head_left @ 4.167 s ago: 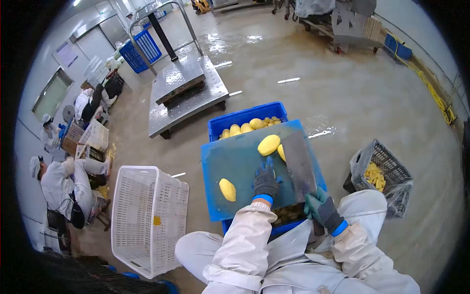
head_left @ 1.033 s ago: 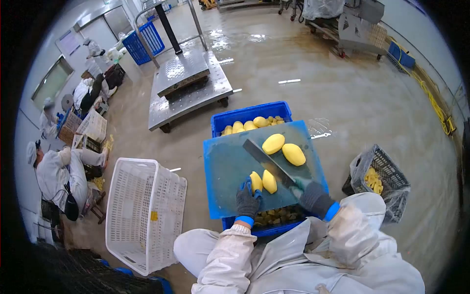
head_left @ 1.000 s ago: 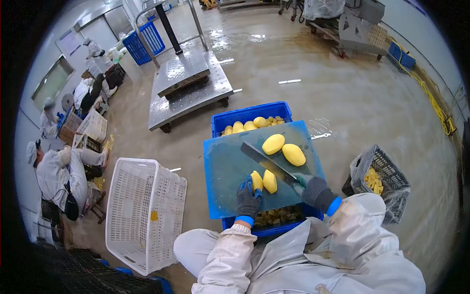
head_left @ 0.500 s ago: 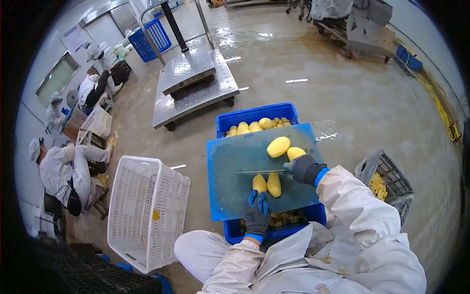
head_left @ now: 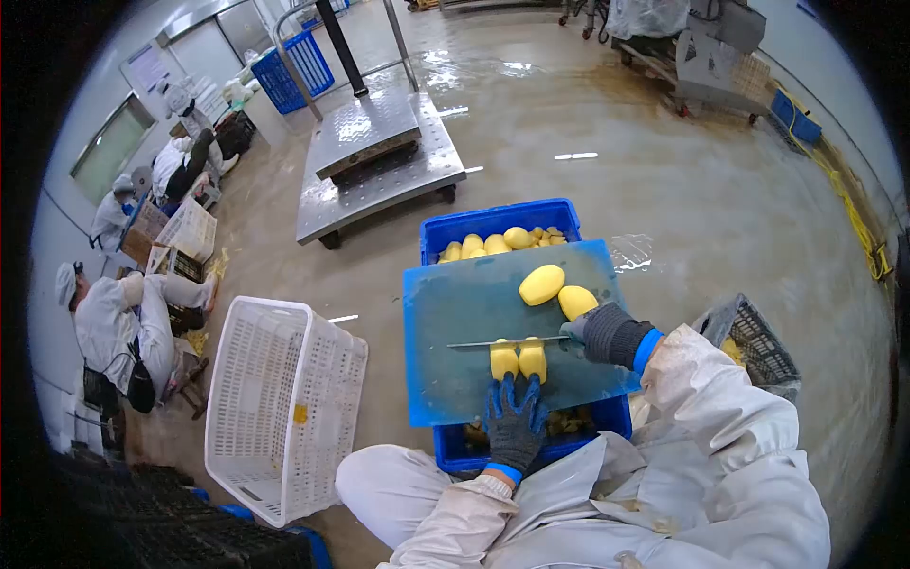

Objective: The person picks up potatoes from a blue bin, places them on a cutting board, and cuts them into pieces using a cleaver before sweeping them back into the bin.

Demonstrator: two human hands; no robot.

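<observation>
On a blue-green cutting board (head_left: 455,391) lie two peeled yellow potatoes, the left one (head_left: 503,362) and the right one (head_left: 533,362), side by side. My gloved left hand (head_left: 514,417) has its fingers spread, with the tips against their near ends. My gloved right hand (head_left: 607,334) is closed round the handle of a knife (head_left: 474,343), whose blade lies across the far ends of both potatoes. Two more whole potatoes, one (head_left: 541,284) farther away and one (head_left: 577,302) beside my right hand, rest on the board.
A blue crate (head_left: 500,217) with potatoes stands beyond the board, another (head_left: 455,453) with pieces below it. A white basket (head_left: 327,403) is at left, a grey crate (head_left: 763,353) at right. Behind are a metal platform cart (head_left: 379,180) and several co-workers, one seated (head_left: 118,327) at left.
My left hand has shifted right and spread against the two potatoes, which now sit closer together and more upright. The knife and my right hand have moved slightly nearer and to the right.
</observation>
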